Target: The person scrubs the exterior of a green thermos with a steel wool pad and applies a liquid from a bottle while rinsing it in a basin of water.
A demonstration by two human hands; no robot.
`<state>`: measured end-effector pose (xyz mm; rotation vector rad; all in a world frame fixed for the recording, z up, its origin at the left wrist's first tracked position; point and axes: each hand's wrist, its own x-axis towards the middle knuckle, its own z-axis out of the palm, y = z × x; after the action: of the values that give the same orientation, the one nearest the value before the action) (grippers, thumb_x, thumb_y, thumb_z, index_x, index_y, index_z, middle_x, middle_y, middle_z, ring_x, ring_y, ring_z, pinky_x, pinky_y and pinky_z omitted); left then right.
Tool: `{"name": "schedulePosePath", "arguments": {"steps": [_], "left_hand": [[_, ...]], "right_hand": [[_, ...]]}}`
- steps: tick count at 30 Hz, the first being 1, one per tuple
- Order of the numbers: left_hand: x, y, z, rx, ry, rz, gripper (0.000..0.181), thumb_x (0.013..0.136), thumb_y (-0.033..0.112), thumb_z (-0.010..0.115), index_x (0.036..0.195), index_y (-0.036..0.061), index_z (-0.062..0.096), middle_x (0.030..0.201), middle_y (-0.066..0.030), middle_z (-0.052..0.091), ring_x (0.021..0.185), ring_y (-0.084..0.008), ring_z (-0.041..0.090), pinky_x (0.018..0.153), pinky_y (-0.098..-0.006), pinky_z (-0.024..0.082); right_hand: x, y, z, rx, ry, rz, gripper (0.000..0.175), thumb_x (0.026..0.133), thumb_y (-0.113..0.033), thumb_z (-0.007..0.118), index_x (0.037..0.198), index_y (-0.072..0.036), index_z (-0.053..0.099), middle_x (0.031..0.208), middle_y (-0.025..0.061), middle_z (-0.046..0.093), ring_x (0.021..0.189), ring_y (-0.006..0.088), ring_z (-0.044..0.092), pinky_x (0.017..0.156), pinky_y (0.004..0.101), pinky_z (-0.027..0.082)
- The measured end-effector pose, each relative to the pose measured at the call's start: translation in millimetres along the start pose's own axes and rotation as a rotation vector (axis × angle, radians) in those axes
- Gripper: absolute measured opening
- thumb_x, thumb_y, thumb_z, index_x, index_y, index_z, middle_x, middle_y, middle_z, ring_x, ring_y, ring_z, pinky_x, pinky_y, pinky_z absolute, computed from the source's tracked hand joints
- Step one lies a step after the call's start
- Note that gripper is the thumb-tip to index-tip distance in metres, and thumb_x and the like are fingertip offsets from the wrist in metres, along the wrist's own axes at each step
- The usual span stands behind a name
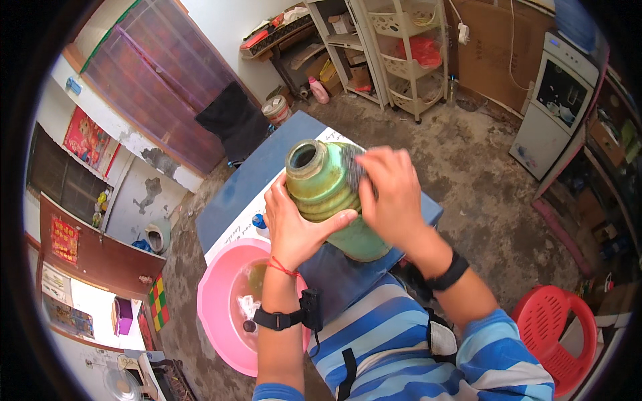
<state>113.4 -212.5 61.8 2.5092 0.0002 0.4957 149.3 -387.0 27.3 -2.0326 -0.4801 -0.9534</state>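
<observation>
A green glazed ceramic jar [321,198] leans over a blue table [331,280], its round mouth tipped toward the upper left. My left hand [303,220] grips the near left side below the neck, with the thumb across the ridged shoulder. Against the far right side of the shoulder, my right hand [388,195] presses a grey scouring pad [353,168], probably steel wool; the hand and pad look blurred. The jar's glaze is mottled with yellowish brown. Beneath my left forearm is a pink plastic basin [215,301] holding murky water and a whitish, crumpled item [248,306].
Beside the basin stands a bottle with a blue cap [259,220]. A dark chair [233,123] is past the table's far left edge. A red plastic chair [541,321] stands at lower right, a water dispenser [556,100] at right. Plastic rack shelves [411,65] line the back.
</observation>
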Motion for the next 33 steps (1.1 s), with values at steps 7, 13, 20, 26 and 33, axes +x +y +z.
{"name": "schedulePosePath", "arguments": {"steps": [7,13,20,26,33], "left_hand": [[0,0,3,0.041,0.009,-0.011,0.116,0.053,0.059,0.090,0.138,0.0002,0.036,0.134,-0.0202,0.045,0.129,-0.0360,0.039,0.110,-0.0484,0.031],[-1,1,3,0.039,0.013,-0.026,0.117,0.052,0.059,0.090,0.138,0.0003,0.036,0.134,-0.0197,0.045,0.129,-0.0363,0.040,0.110,-0.0478,0.032],[0,5,3,0.043,0.011,-0.028,0.116,0.052,0.058,0.090,0.138,0.0004,0.037,0.133,-0.0205,0.046,0.129,-0.0370,0.041,0.110,-0.0474,0.033],[2,6,4,0.063,0.016,-0.025,0.115,0.053,0.060,0.089,0.137,0.0013,0.038,0.132,-0.0204,0.046,0.128,-0.0371,0.042,0.108,-0.0486,0.034],[0,4,6,0.078,0.044,-0.019,0.114,0.051,0.061,0.089,0.135,0.0019,0.039,0.130,-0.0203,0.047,0.126,-0.0373,0.043,0.107,-0.0492,0.034]], "right_hand": [[73,56,23,0.257,-0.500,0.414,0.028,0.084,-0.020,0.058,0.090,0.005,0.068,0.091,0.0279,0.065,0.091,0.0418,0.066,0.086,0.0492,0.051],[23,26,6,0.089,-0.130,0.040,0.024,0.081,-0.011,0.063,0.103,-0.006,0.069,0.109,0.0103,0.064,0.100,0.0335,0.057,0.083,0.0449,0.046],[5,-6,-17,-0.081,-0.099,-0.137,0.025,0.077,-0.005,0.065,0.101,-0.007,0.068,0.107,0.0023,0.061,0.101,0.0276,0.053,0.082,0.0416,0.041],[60,34,1,0.032,-0.323,0.000,0.021,0.083,-0.008,0.059,0.099,-0.007,0.072,0.107,0.0038,0.063,0.103,0.0308,0.054,0.087,0.0436,0.046],[-4,-10,-17,-0.078,-0.125,-0.128,0.028,0.076,-0.005,0.065,0.104,-0.006,0.069,0.109,0.0045,0.061,0.100,0.0275,0.054,0.081,0.0399,0.042]]}}
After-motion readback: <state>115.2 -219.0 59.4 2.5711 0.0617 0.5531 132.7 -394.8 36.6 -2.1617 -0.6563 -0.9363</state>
